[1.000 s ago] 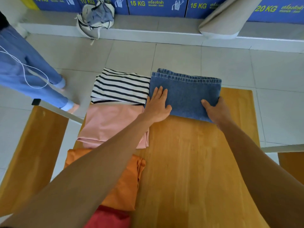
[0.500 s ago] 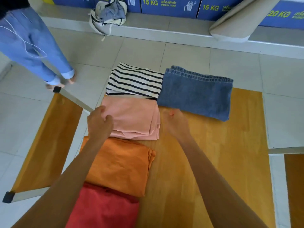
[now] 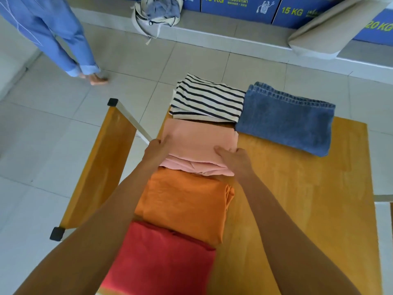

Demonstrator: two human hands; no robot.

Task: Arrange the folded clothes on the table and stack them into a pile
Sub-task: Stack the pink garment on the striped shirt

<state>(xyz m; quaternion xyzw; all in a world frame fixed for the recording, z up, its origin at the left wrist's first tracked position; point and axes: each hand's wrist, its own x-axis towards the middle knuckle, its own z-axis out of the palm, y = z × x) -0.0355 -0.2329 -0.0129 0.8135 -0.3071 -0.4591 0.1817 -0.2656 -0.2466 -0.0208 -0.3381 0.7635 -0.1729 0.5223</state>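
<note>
On the wooden table [image 3: 297, 199] in front of me, the folded clothes lie in a column down the left side, with one piece off to the right at the far end. Both my hands are on the pink folded garment [image 3: 200, 141], which sits in the middle of that column. My left hand [image 3: 156, 149] grips its left edge, thumb on top of the cloth and the other fingers tucked out of sight beneath it. My right hand [image 3: 236, 157] takes the near right corner the same way, thumb pressed flat on the upper layer and fingers curled under the fold. The near edge of the pink piece shows several loose layers, paler than the top. Just nearer to me lies the orange folded garment [image 3: 182, 205], its far edge touching or slightly under the pink one, and nearer still the red folded garment [image 3: 161, 258], partly overlapped by the orange. Beyond the pink piece sits the striped folded shirt [image 3: 208, 99], white with dark stripes, hanging a little past the far table edge. To its right, touching it, lie the folded blue jeans [image 3: 285, 120]. A wooden bench [image 3: 100, 167] stands left of the table on the tiled floor. Far left, another person's legs in blue trousers [image 3: 57, 33] are visible, and a cloth bag [image 3: 155, 13] rests on the far ledge.
</note>
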